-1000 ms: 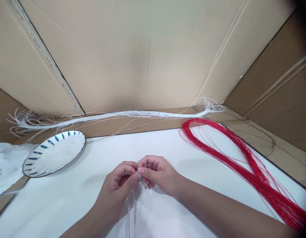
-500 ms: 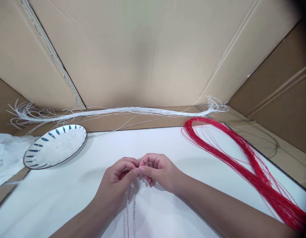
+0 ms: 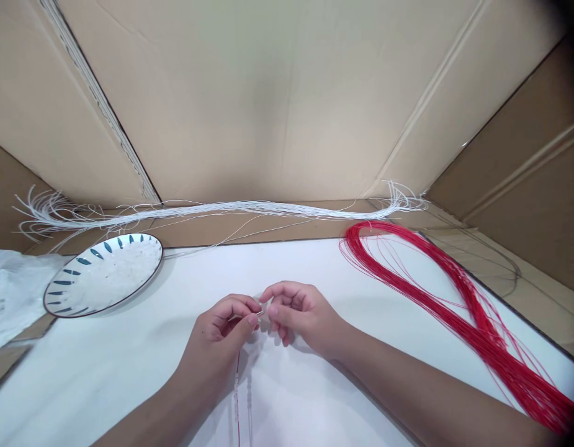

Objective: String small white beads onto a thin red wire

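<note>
My left hand [image 3: 224,326] is closed in a pinch, with thumb and index finger on the end of a thin red cord [image 3: 238,403]. A small pale tip shows at its fingertips. The cord hangs below that hand toward the near edge, with small clear beads [image 3: 236,388] along it. Just right of the left fingertips is my right hand [image 3: 298,313], its fingers curled and its thumb close to the index finger. Whatever it holds, if anything, is too small to make out.
At left, an oval plate [image 3: 66,283] with blue leaf marks holds small whitish pieces, beside a clear plastic bag [image 3: 17,292]. White cords [image 3: 249,207] lie along the back. A looped bundle of red cords [image 3: 435,320] lies at right. Cardboard walls [image 3: 212,93] surround the white board [image 3: 184,267].
My right fingertips have drawn slightly apart from the left ones, and the right index finger has lifted. The hanging red cord has shifted a little to the left.
</note>
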The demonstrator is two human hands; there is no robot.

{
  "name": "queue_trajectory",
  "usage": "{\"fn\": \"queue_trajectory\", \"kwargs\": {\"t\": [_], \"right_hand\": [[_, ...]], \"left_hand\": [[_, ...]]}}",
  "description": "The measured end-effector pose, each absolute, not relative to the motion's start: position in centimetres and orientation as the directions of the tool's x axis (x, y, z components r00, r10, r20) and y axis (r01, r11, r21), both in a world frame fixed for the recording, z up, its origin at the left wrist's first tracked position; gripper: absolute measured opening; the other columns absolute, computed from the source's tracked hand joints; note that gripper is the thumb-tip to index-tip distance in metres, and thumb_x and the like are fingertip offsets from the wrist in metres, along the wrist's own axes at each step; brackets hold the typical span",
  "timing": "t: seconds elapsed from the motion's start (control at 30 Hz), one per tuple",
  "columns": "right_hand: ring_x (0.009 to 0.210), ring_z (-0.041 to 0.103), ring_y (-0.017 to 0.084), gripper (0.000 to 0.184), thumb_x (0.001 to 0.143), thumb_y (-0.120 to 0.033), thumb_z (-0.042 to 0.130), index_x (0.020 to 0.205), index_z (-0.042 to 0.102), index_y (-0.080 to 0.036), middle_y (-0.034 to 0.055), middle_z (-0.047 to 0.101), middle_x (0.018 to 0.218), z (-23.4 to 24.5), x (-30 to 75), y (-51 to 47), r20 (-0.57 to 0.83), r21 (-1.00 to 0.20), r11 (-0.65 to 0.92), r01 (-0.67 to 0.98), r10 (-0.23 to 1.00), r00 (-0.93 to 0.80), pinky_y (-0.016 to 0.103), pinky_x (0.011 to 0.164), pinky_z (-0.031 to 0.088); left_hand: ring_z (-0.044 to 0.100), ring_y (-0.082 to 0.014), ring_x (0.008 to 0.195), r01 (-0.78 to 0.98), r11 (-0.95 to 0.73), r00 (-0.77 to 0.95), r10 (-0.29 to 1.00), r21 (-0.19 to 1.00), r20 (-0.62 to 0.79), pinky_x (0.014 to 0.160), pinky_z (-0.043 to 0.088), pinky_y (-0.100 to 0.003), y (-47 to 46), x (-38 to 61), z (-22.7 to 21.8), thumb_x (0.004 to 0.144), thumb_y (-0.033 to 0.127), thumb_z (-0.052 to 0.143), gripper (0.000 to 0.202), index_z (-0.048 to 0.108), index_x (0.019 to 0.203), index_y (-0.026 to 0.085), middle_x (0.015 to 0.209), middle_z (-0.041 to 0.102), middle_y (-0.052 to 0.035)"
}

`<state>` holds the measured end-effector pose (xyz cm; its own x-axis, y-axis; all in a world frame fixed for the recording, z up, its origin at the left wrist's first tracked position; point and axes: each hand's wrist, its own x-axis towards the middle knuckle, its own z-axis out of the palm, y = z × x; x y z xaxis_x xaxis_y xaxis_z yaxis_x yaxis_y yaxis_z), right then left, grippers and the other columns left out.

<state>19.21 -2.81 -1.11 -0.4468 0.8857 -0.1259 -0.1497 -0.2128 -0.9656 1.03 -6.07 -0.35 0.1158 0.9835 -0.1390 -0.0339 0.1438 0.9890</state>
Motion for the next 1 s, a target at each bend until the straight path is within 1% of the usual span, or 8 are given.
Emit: {"fn": "queue_trajectory", "kwargs": {"t": [0.1, 0.2, 0.3, 0.4, 0.7, 0.8, 0.9, 1.0], "right_hand": [[0.049, 0.05, 0.011, 0.03, 0.084, -0.045, 0.066, 0.095, 0.066, -0.017, -0.0015, 0.06, 0.062, -1.2, 20.0, -2.0, -0.013, -0.992, -0.041, -0.121, 0.974, -0.225, 0.025, 0.048, 0.043], [0.061, 0.053, 0.013, 0.02, 0.088, -0.036, 0.058, 0.093, 0.066, -0.018, 0.0013, 0.062, 0.072, -1.8, 20.9, -0.8, 0.101, -0.975, 0.112, 0.192, 0.993, -0.069, 0.027, 0.058, 0.044], [0.068, 0.054, 0.015, 0.01, 0.08, -0.02, 0.062, 0.087, 0.069, -0.019, 0.0028, 0.063, 0.081, -2.2, 21.3, -0.1, 0.141, -0.908, 0.175, 0.38, 0.983, -0.115, 0.03, 0.065, 0.044], [0.07, 0.055, 0.016, 0.021, 0.072, -0.006, 0.059, 0.084, 0.071, -0.018, 0.0047, 0.065, 0.09, -2.1, 21.4, -0.1, 0.143, -0.842, 0.224, 0.491, 0.97, -0.198, 0.031, 0.068, 0.044], [0.076, 0.06, 0.018, 0.016, 0.078, -0.005, 0.059, 0.077, 0.07, -0.017, 0.0072, 0.066, 0.091, -1.1, 21.6, -0.3, 0.102, -0.76, 0.259, 0.596, 0.953, -0.285, 0.034, 0.073, 0.048], [0.078, 0.06, 0.018, 0.012, 0.084, -0.011, 0.06, 0.078, 0.068, -0.017, 0.0064, 0.067, 0.09, -1.0, 21.2, -0.7, 0.114, -0.834, 0.246, 0.493, 0.952, -0.283, 0.033, 0.074, 0.047], [0.073, 0.06, 0.016, 0.008, 0.085, -0.024, 0.068, 0.082, 0.065, -0.018, 0.0029, 0.066, 0.08, -1.0, 20.3, -1.6, 0.047, -0.994, 0.076, 0.081, 0.948, -0.314, 0.031, 0.071, 0.048], [0.065, 0.062, 0.014, 0.021, 0.079, -0.032, 0.079, 0.082, 0.065, -0.016, 0.0017, 0.067, 0.072, -1.3, 19.4, -2.7, -0.068, -0.958, -0.18, -0.221, 0.898, -0.436, 0.029, 0.066, 0.05]], "left_hand": [[0.059, -0.0162, 0.084, 0.005, 0.156, 0.087, 0.984, 0.988, -0.156, 0.073, 0.044, -0.027, -6.1, 1.1, -0.4, 0.084, 0.027, 0.069, 0.019, 0.067, 0.067, 0.02, 0.1, 0.066, -0.0033], [0.059, -0.0192, 0.095, -0.009, 0.136, 0.082, 0.987, 0.991, -0.135, 0.075, 0.043, -0.027, -6.2, 1.1, -0.4, 0.083, 0.027, 0.068, 0.018, 0.067, 0.066, 0.021, 0.102, 0.065, -0.004], [0.059, -0.021, 0.099, -0.01, 0.141, 0.062, 0.988, 0.99, -0.14, 0.077, 0.043, -0.028, -6.3, 1.3, -0.3, 0.082, 0.027, 0.068, 0.018, 0.067, 0.064, 0.021, 0.104, 0.065, -0.0047], [0.058, -0.0214, 0.099, -0.025, 0.143, 0.062, 0.988, 0.989, -0.142, 0.077, 0.043, -0.029, -6.3, 1.4, -0.2, 0.081, 0.027, 0.068, 0.019, 0.066, 0.063, 0.02, 0.104, 0.064, -0.0052], [0.059, -0.0202, 0.1, -0.012, 0.145, 0.099, 0.985, 0.989, -0.143, 0.079, 0.043, -0.028, -6.2, 1.0, -0.7, 0.082, 0.026, 0.068, 0.019, 0.066, 0.065, 0.021, 0.107, 0.064, -0.0048], [0.059, -0.0223, 0.103, 0.014, 0.14, 0.103, 0.985, 0.99, -0.141, 0.078, 0.043, -0.029, -6.3, 1.0, -0.5, 0.083, 0.029, 0.068, 0.02, 0.066, 0.065, 0.021, 0.109, 0.065, -0.0059], [0.058, -0.0253, 0.112, 0.039, 0.134, 0.089, 0.987, 0.99, -0.137, 0.081, 0.045, -0.031, -6.6, 1.1, 0.0, 0.084, 0.034, 0.069, 0.023, 0.065, 0.064, 0.021, 0.117, 0.066, -0.0066], [0.054, -0.0278, 0.125, 0.022, 0.127, 0.08, 0.988, 0.992, -0.128, 0.094, 0.045, -0.033, -6.7, 1.3, 0.2, 0.083, 0.036, 0.07, 0.023, 0.068, 0.065, 0.022, 0.128, 0.065, -0.0062]]}}
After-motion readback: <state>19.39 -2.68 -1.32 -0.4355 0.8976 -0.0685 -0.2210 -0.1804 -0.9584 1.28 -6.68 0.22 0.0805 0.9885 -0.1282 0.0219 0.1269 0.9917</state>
